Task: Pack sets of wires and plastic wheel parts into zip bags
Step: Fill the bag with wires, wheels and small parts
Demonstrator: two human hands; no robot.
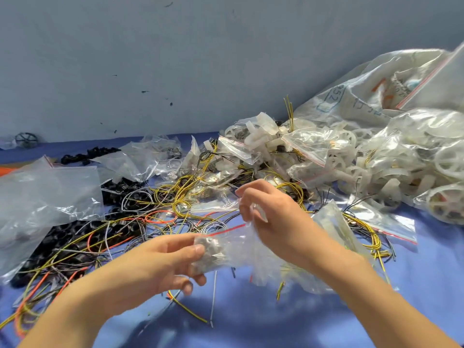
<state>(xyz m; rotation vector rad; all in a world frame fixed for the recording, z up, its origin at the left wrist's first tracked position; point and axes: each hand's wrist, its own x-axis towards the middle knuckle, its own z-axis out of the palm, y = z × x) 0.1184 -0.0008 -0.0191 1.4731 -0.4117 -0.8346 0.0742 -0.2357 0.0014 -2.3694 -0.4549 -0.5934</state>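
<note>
Zip bag (233,249), clr crinkly plastic, pinched btwn hands (155,264) (273,217).

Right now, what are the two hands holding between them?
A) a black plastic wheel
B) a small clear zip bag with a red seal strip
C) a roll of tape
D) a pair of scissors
B: the left hand grips the lower part of a clear zip bag, and the right hand pinches it at the top by its red strip.
</note>
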